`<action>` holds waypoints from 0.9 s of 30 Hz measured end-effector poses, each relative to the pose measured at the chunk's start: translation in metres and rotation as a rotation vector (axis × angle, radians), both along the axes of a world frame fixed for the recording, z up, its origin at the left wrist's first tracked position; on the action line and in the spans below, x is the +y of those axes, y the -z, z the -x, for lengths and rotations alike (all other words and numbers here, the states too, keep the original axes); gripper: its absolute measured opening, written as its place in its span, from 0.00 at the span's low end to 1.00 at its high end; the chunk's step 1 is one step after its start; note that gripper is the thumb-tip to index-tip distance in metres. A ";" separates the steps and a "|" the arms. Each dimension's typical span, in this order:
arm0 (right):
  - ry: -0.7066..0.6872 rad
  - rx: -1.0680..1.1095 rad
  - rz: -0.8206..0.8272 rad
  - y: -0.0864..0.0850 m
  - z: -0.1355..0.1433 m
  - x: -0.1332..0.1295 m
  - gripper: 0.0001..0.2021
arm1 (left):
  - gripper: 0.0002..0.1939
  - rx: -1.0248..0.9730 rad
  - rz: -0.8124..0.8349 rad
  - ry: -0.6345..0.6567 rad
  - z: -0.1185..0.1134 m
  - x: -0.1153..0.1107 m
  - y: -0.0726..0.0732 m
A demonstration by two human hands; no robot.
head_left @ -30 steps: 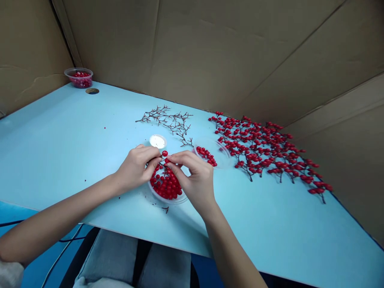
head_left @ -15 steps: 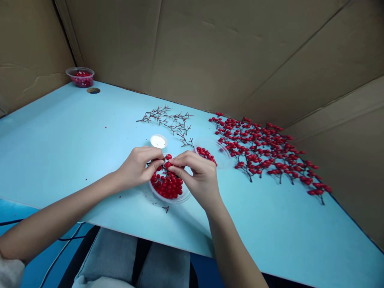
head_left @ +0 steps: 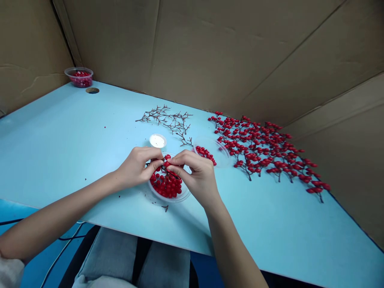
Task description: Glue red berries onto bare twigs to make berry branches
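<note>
Above a clear round bowl (head_left: 183,197) of red berries (head_left: 168,185), my two hands meet with fingertips close together. My left hand (head_left: 140,166) pinches a thin dark twig that crosses over the bowl. Between the thumb and forefinger of my right hand (head_left: 196,172) is a red berry (head_left: 167,163) beside the twig. Another red berry shows just above the fingertips. Part of the bowl's rim is hidden behind my hands.
Berry-laden branches (head_left: 261,148) spread over the table's right side. Bare twigs (head_left: 168,119) lie at the back. A white cup (head_left: 157,141), a clear lid (head_left: 222,154) with berries, a twig scrap (head_left: 165,208), a far-left berry tub (head_left: 80,78) and a table hole (head_left: 92,91) also show.
The whole view has shifted very slightly. The twig over the bowl shows a little more clearly under my right fingers; both hands hold nearly the same pose.
</note>
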State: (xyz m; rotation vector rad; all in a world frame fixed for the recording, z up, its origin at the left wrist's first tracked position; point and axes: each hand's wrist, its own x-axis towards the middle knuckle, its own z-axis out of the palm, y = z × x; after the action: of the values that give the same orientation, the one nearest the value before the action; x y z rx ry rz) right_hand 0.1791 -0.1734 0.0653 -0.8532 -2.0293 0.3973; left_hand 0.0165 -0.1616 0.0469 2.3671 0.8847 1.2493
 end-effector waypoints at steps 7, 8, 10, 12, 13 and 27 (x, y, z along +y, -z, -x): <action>-0.005 -0.006 0.013 0.000 -0.001 0.000 0.03 | 0.09 0.013 0.000 0.010 0.001 0.000 0.001; -0.009 -0.001 0.015 0.000 -0.001 0.000 0.03 | 0.09 0.015 0.002 0.013 0.001 0.000 0.000; -0.014 0.012 0.026 0.000 0.000 -0.001 0.03 | 0.09 0.018 0.011 0.020 0.001 0.000 -0.001; -0.012 0.027 0.039 -0.001 0.000 -0.001 0.02 | 0.09 0.020 0.029 0.024 0.001 -0.001 -0.003; -0.010 0.029 0.047 -0.002 -0.001 -0.001 0.01 | 0.09 0.019 0.044 0.021 0.002 -0.001 -0.004; 0.144 -0.554 0.124 -0.006 -0.020 0.003 0.07 | 0.07 -0.373 0.540 -0.017 0.009 0.009 -0.005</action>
State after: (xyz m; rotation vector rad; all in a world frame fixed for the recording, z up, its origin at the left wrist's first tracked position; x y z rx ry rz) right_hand 0.1992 -0.1706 0.0711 -1.2868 -2.4407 0.2202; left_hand 0.0079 -0.1526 0.0521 1.6485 0.9670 1.2137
